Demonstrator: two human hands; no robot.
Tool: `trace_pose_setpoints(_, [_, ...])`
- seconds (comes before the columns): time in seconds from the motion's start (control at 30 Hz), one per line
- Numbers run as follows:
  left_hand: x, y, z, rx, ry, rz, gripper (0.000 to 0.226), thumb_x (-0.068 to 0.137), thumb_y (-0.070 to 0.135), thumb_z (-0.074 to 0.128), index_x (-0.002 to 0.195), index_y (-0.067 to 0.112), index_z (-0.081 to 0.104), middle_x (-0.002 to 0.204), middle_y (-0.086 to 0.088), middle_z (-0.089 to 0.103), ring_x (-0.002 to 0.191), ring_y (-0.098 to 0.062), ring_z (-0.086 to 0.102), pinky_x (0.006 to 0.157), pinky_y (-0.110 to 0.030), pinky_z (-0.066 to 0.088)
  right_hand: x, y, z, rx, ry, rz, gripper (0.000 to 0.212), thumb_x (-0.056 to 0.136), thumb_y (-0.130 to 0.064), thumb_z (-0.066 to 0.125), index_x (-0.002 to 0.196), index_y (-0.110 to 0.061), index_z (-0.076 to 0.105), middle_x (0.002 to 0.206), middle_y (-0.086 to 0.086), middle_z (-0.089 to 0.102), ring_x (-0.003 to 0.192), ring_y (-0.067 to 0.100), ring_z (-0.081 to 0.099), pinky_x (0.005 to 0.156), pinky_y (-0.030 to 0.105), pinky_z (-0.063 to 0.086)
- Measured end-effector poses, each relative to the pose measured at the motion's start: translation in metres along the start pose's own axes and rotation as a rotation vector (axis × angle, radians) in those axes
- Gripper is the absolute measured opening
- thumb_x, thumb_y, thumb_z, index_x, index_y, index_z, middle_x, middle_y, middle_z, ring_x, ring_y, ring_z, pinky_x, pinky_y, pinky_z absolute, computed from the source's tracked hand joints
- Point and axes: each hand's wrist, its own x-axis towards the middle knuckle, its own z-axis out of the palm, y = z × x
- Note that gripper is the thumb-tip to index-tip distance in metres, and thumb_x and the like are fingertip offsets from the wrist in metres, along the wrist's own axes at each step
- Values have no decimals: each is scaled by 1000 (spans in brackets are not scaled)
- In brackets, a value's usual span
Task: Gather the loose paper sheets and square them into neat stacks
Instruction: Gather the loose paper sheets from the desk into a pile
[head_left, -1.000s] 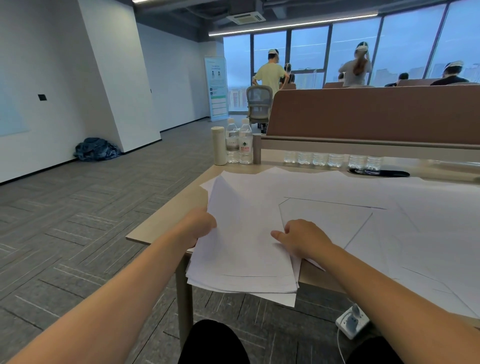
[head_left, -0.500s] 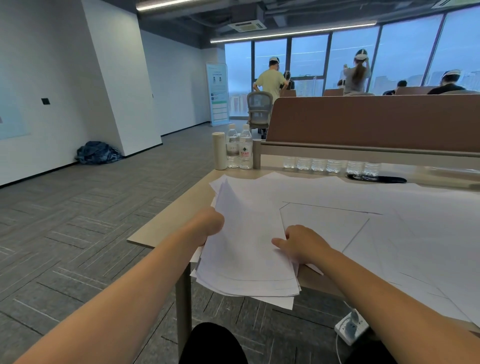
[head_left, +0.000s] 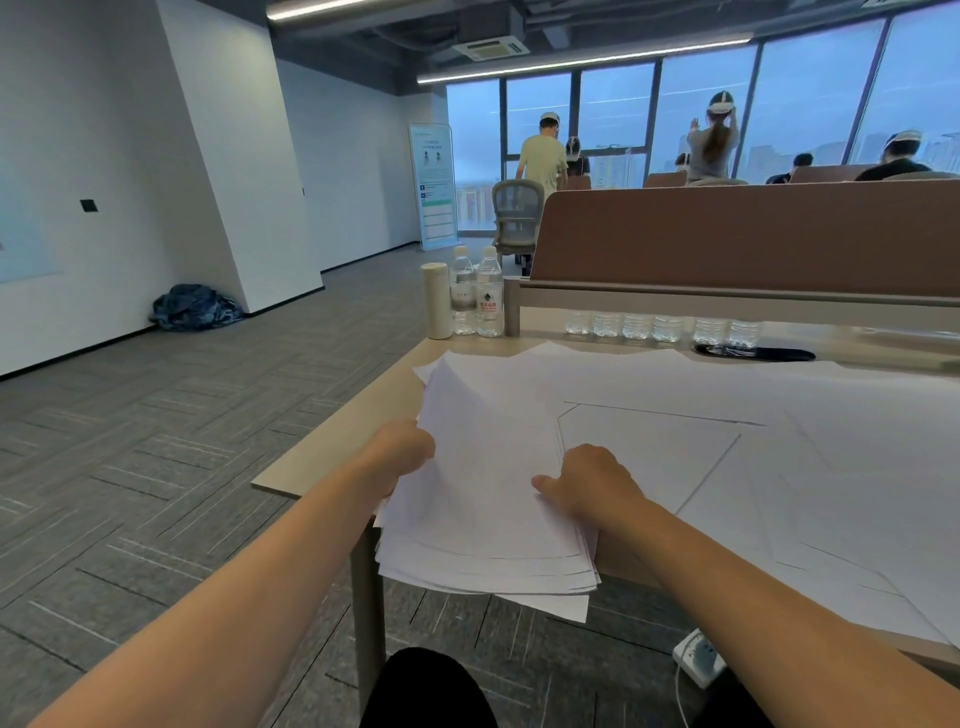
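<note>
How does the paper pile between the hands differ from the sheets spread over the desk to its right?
The pile is many sheets layered with fanned edges; the loose sheets lie thinly spread, overlapping. The pile overhangs the near edge of the desk, gripped by the left hand and right hand; the loose sheets lie flat on it, ungripped. Both are plain white paper.

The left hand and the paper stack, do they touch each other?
Touching. The head view shows the left hand gripping the left edge of the paper stack, with no gap between them.
</note>
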Motion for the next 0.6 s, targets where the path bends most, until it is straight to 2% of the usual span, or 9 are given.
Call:
trace_pose_setpoints(0.07, [3, -1, -1, 7, 8, 11, 40, 92, 4, 48, 131, 6, 55, 114, -12, 59, 98, -32, 56, 79, -37, 46, 1, -2, 1, -7, 9, -8, 42, 93, -53, 53, 93, -12, 60, 101, 7, 61, 101, 28, 61, 84, 36, 50])
trace_pose_setpoints(0.1, [5, -1, -2, 15, 18, 14, 39, 92, 4, 48, 131, 6, 55, 112, -12, 59, 97, -32, 56, 79, -37, 46, 1, -3, 2, -7, 19, -14, 42, 93, -53, 53, 95, -12, 60, 103, 8, 62, 102, 28, 61, 85, 37, 50])
trace_pose_setpoints(0.2, [11, -3, -5, 26, 39, 3, 40, 91, 5, 49, 130, 6, 56, 116, -13, 60, 101, -33, 57, 80, -37, 47, 3, -5, 3, 13, 34, -17, 40, 94, -50, 53, 72, -18, 47, 91, 5, 57, 94, 26, 61, 80, 35, 49])
trace_pose_setpoints(0.3, [17, -3, -10, -1, 32, -41, 39, 91, 5, 52, 130, 4, 57, 120, -17, 59, 107, -37, 57, 88, -41, 50, 3, -7, 4, 0, 59, -30, 42, 95, -47, 53, 67, -18, 42, 85, 3, 52, 88, 24, 57, 81, 35, 49])
trace_pose_setpoints(0.37, [19, -4, -12, -22, 19, -71, 38, 91, 6, 55, 128, 2, 57, 123, -19, 59, 111, -39, 57, 95, -45, 50, 3, -9, 6, 10, 82, -41, 36, 96, -45, 53, 77, -14, 51, 89, 5, 56, 88, 23, 59, 81, 34, 49])
trace_pose_setpoints(0.47, [21, -7, -11, -27, 16, -82, 40, 90, 8, 59, 130, 0, 56, 126, -20, 59, 113, -40, 58, 98, -48, 49, 4, -11, 8, 34, 65, -40, 34, 96, -44, 52, 89, -11, 56, 93, 5, 59, 89, 24, 63, 80, 33, 50])
trace_pose_setpoints(0.6, [25, -13, -7, -5, 52, -46, 37, 91, 4, 56, 128, 0, 57, 115, -15, 61, 100, -33, 57, 82, -36, 46, 10, -10, 10, 30, 79, -32, 43, 95, -52, 50, 109, -12, 59, 107, 5, 63, 95, 24, 62, 83, 34, 51])
